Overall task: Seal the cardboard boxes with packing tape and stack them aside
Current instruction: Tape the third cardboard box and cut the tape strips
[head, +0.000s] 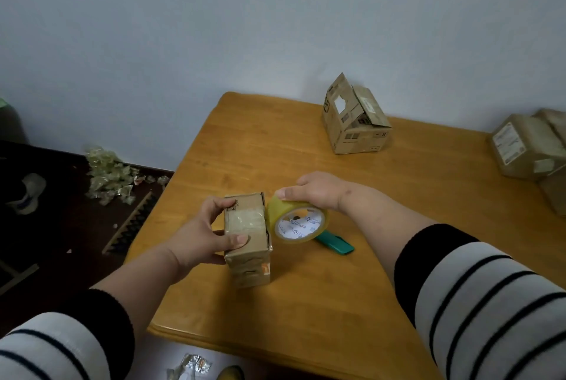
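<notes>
A small cardboard box (pixel 249 252) stands near the left edge of the wooden table (pixel 306 303), with a strip of clear tape across its top. My left hand (pixel 202 234) grips the box from the left, thumb on top. My right hand (pixel 315 191) holds a roll of yellowish packing tape (pixel 298 220) right against the box's right side. A second cardboard box (pixel 355 122) with its flaps standing up sits at the back of the table. Several sealed boxes (pixel 530 147) are piled at the right edge.
A green utility knife (pixel 335 244) lies on the table just behind the tape roll. Crumpled plastic scraps (pixel 110 177) litter the dark floor to the left, beside a toothed strip (pixel 131 223) and a shoe (pixel 29 193). A pale wall is behind the table.
</notes>
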Demonstrator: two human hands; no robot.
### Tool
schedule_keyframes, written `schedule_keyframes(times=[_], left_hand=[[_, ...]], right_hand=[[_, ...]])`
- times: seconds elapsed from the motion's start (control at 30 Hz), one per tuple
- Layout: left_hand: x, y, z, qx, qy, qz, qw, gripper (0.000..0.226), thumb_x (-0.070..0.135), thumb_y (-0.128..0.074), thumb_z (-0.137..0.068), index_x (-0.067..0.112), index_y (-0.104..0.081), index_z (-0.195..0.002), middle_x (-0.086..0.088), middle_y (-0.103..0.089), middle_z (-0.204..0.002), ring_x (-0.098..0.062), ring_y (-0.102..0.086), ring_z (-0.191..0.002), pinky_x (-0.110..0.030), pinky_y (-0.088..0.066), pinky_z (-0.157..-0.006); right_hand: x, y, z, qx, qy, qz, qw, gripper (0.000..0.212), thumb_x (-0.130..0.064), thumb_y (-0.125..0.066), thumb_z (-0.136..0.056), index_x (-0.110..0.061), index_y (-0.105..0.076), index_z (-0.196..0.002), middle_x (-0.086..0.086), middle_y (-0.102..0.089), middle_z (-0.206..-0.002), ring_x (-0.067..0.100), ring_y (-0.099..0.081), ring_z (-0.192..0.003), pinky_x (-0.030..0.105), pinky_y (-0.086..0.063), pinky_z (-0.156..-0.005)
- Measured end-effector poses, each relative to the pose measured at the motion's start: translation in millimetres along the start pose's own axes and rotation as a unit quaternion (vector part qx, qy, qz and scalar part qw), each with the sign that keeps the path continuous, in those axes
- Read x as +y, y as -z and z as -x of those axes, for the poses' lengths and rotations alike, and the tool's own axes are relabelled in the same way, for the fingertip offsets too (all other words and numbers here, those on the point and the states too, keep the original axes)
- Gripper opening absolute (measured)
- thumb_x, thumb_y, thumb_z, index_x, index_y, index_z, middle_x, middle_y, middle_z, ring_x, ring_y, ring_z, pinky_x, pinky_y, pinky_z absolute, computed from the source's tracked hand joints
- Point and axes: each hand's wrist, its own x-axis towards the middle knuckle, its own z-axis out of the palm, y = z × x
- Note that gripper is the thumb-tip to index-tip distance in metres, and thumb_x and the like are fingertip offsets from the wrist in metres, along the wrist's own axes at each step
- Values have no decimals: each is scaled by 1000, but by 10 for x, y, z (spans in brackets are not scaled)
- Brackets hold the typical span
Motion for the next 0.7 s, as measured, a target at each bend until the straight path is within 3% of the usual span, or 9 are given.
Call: schedule_keyframes(times=[0.07, 0.2, 0.3, 0.37, 0.43, 0.53, 0.57, 0.63, 0.7], left_hand=[[-11, 44, -11, -2, 7, 25, 1000, 69, 14, -86, -62, 31, -52, -120, 17, -50, -133, -20, -68, -103, -44, -60, -67], [-28, 164, -9, -17, 19, 74, 997, 69, 5, -84, -63, 28, -52, -119, 10, -53, -135, -28, -63, -111, -47, -58, -66], [-67, 317, 26, -30, 43, 120, 991, 75, 0, -88, -60, 34, -52, -117, 3, -52, -135, -33, -59, -115, -49, -57, -68], [-35, 440, 40, -26, 65, 117, 991, 73, -2, -83, -61, 38, -52, -114, 1, -50, -135, -34, -58, -115, -56, -57, -70], [98, 533, 45, -21, 84, 16, 996, 73, 1, -80, -64, 40, -47, -117, -1, -47, -136, -34, -56, -115, -64, -54, -81], [375, 556, -9, -54, 75, -245, 965, 102, 24, -87, -54, 39, -26, -134, -1, -29, -151, -24, -51, -121, -49, -52, -97], [442, 530, -47, -61, 61, -328, 941, 122, 35, -92, -52, 34, -14, -145, 0, -14, -159, -26, -41, -133, -46, -47, -104], [486, 471, -109, -52, 46, -471, 879, 149, 59, -91, -44, 24, 5, -153, 1, 12, -163, -27, -5, -150, -44, -20, -121], [457, 473, -151, -31, 32, -515, 856, 154, 61, -89, -44, 25, 13, -154, 1, 17, -162, -23, 8, -150, -42, -8, -123]], right_hand=[[-8, -20, 5, -10, 0, -22, 1000, 43, -67, -54, -86, -25, -57, -76, -5, -60, -91, 14, -55, -84, 31, -40, -79], [7, -112, 50, -40, -24, -150, 988, 36, -54, -59, -90, -21, -65, -78, -9, -70, -72, 11, -63, -78, 25, -44, -74], [-8, -323, 15, -55, -51, -310, 948, 31, -42, -70, -87, -12, -68, -93, 6, -72, -91, 25, -65, -94, 42, -48, -101], [-106, -427, -56, -34, -38, -325, 944, 35, -42, -73, -85, -9, -67, -96, 13, -71, -98, 27, -65, -93, 45, -48, -102], [-253, -454, -138, -18, -13, -286, 958, 41, -50, -72, -83, -11, -64, -92, 10, -71, -98, 23, -64, -90, 41, -51, -95], [-481, -448, -238, -12, 19, -211, 977, 52, -62, -65, -83, -11, -64, -94, 4, -70, -99, 19, -65, -88, 34, -52, -84], [-546, -458, -264, -7, 24, -188, 982, 58, -64, -62, -84, -9, -65, -100, 4, -70, -103, 20, -65, -91, 33, -52, -82], [-649, -480, -322, -2, 23, -175, 984, 67, -67, -57, -86, -7, -66, -113, 5, -68, -112, 22, -64, -100, 33, -50, -85], [-696, -473, -359, -11, 21, -219, 975, 56, -61, -56, -90, -11, -68, -113, 4, -69, -112, 20, -65, -102, 35, -50, -92]])
